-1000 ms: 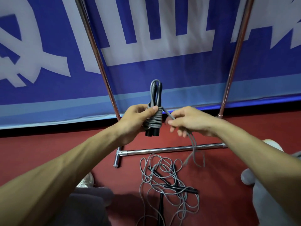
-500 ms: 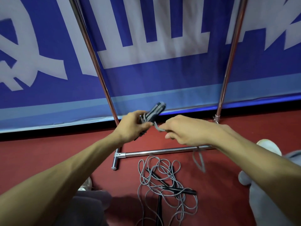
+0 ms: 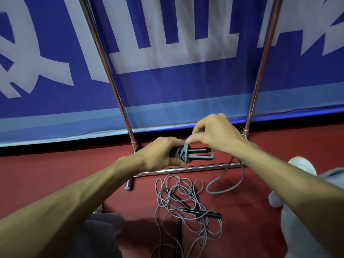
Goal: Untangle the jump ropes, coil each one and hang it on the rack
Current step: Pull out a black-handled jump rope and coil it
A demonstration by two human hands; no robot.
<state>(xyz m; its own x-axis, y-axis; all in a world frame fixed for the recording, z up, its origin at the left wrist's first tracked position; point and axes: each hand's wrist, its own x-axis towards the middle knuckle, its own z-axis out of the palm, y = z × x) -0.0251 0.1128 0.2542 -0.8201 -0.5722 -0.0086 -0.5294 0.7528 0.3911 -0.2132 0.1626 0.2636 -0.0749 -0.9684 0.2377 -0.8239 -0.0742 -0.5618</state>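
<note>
Head view: left hand (image 3: 160, 155) grips the coiled jump rope (image 3: 197, 155), now turned level; right hand (image 3: 216, 135), raised since, pinches a cord loop (image 3: 186, 147) over it.

**What the view is keeping out of sight**

The rack's (image 3: 263, 58) two uprights are running off the top edge. The left hand (image 3: 160, 155) is covering one end of the bundled rope's (image 3: 197, 155) black handles. The right hand's (image 3: 216, 135) fingers (image 3: 200, 127) are hiding part of the grey strand. The tangled rope (image 3: 202, 213) on the floor (image 3: 55, 174) is trailing off the bottom edge.

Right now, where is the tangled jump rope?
The tangled jump rope lies on the red floor, lower centre of the head view, close to the rack's base bar.
</note>
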